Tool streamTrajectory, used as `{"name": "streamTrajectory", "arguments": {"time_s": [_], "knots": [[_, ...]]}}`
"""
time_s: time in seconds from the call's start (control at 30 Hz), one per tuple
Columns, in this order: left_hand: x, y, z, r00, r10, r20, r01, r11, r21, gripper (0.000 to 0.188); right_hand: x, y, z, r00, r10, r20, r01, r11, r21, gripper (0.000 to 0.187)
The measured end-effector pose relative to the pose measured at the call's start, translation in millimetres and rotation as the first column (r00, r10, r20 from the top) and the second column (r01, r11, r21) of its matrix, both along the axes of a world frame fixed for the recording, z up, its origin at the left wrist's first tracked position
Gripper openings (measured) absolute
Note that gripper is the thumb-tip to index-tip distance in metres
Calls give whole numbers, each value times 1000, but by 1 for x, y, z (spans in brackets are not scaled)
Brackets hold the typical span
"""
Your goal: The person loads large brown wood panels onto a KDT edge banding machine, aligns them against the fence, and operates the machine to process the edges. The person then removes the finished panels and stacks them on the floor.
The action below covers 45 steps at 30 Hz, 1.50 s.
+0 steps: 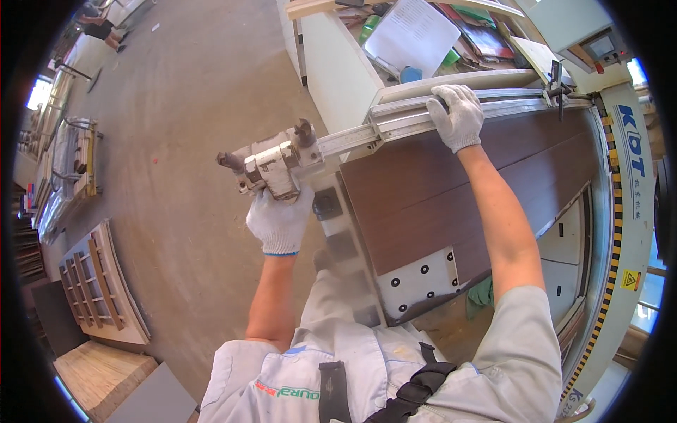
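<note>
White cotton gloves are worn on both hands. The left hand (279,220) is closed from below around a grey metal clamp block (276,163) with stub handles, which sits at the outer end of a long aluminium fence rail (395,125). Fingers are curled up against the block's underside; the hold looks firm, though the fingertips are hidden behind the metal. The right hand (457,115) is laid over the top of the same rail farther along, fingers hooked over its far edge, palm down, in a closed grasp on the rail.

The rail's long axis is seen running from the block at lower left up and to the right, toward a small stop fitting (558,88) near the machine's control box (601,46). Both hands are thus set on one line, left at the free end, right near mid-length. The left hand is the nearer to the block; the right is nearer to the stop.

A dark brown panel (451,185) is lying on the saw table (424,280) just below the rail, its upper edge against or just beside it; contact cannot be confirmed. Papers and clutter (416,32) are noted on the cream bench beyond. Slatted wooden frames (99,285) are stacked on the concrete floor (190,106) well apart to the left.
</note>
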<state>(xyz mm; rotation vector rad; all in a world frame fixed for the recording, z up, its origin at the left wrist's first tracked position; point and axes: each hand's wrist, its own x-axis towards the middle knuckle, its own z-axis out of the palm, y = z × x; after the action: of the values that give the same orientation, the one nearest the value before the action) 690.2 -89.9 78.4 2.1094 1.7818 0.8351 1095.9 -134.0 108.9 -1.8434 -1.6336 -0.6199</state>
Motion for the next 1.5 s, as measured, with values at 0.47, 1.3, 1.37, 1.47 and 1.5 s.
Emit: {"name": "streamTrajectory", "arguments": {"time_s": [0.47, 1.3, 1.37, 1.47, 1.5], "knots": [[50, -8, 5, 993, -106, 45, 105, 994, 16, 41, 1, -2, 0, 1000, -13, 3, 13, 1000, -19, 37], [7, 39, -20, 524, -414, 744, 485, 864, 139, 105, 2, 2, -1, 999, 31, 9, -31, 999, -8, 37], [7, 59, -26, 331, -306, 892, 637, 771, 28, 99, 0, 2, 0, 1000, 24, 9, -24, 1000, -2, 35], [0, 100, -45, 344, -237, 909, 802, 577, -153, 88, 1, 0, -1, 999, 6, 33, -7, 1000, 10, 29], [-4, 101, -48, 356, -182, 917, 803, 561, -200, 81, 1, 0, -2, 999, 14, 30, -14, 1000, 13, 27]]}}
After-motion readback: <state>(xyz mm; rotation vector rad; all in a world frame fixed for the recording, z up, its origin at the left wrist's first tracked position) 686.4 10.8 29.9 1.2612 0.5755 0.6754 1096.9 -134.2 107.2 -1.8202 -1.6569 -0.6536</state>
